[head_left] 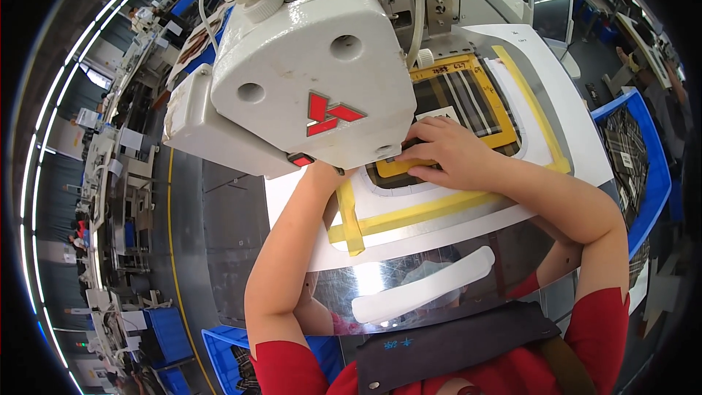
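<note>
Bright, fisheye-bent edges, glare on tabletop (424, 263)

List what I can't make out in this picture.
Left hand: fingers, head view, hidden behind the machine.
Yellow frame: left part, head view, hidden behind the machine.
Plaid cloth: part, head view, covered by the right hand.
Lower-left bin: bottom, head view, cut off by the picture's edge.
Far workers: their hands, head view, too small.
</note>
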### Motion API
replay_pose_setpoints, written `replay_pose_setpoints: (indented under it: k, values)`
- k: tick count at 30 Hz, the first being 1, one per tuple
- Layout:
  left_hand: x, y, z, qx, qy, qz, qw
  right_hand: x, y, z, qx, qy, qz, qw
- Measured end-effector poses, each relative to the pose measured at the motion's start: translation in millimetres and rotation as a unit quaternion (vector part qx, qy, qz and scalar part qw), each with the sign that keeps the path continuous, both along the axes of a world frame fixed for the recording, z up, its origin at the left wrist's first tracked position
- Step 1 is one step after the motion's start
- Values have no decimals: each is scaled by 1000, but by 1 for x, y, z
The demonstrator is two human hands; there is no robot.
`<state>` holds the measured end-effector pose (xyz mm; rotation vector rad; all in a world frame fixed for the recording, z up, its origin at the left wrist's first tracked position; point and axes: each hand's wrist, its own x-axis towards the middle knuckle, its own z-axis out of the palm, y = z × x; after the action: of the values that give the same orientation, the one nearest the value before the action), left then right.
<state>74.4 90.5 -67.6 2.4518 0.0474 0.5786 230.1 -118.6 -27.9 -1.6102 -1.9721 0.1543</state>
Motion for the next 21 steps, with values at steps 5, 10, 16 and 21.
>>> replay_pose_setpoints:
  k: [5, 10, 16, 21]
  values:
    - [10, -5, 8, -27, 82, 49, 995, 6, 1, -2, -7, -3, -5, 1000]
    - [14, -17, 28, -20, 55, 37, 998, 9, 4, -5, 1, 15, -2, 1000]
    - [17, -11, 14, 77, -78, -15, 994, 12, 6, 0, -25, 15, 1, 1000]
    - [11, -5, 13, 144, -61, 24, 987, 3, -1, 0, -18, 13, 5, 1000]
